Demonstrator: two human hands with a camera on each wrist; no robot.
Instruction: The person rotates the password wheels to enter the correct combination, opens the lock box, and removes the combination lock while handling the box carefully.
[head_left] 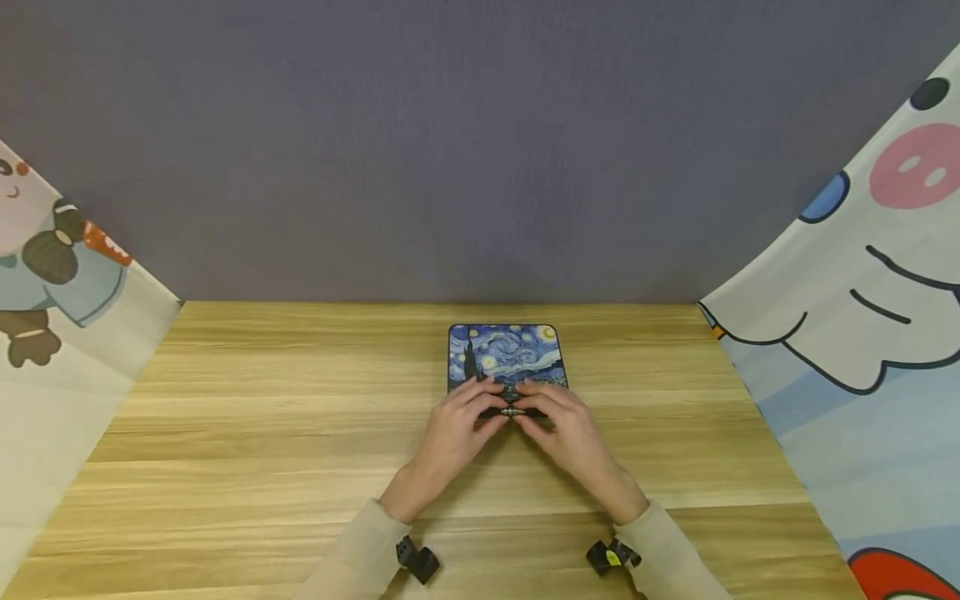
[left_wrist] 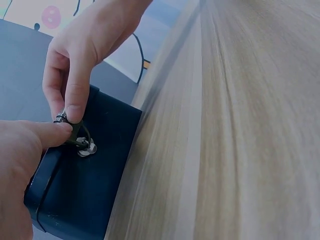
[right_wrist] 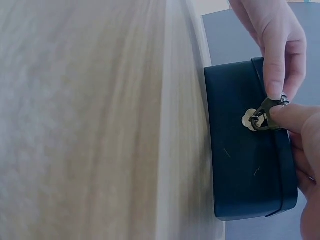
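A box with a starry-night painting on its lid (head_left: 498, 354) and dark blue-green sides (right_wrist: 240, 170) stands on the table. On its front is a flower-shaped metal clasp plate (left_wrist: 89, 149). A small combination padlock (right_wrist: 266, 106) hangs by its shackle from that clasp. My left hand (head_left: 453, 425) pinches the padlock body from the left, fingertips by the dials. From the other side my right hand (head_left: 566, 425) pinches it too, so both thumbs meet near the lock. The fingers cover part of the padlock, and the dial digits cannot be read.
The wood-grain table (head_left: 262, 433) runs out to both sides of the box. A grey panel (head_left: 442, 150) rises behind it. Cartoon-printed curtains (head_left: 862, 350) flank the table left and right. Each wrist wears a small black camera (head_left: 417, 560).
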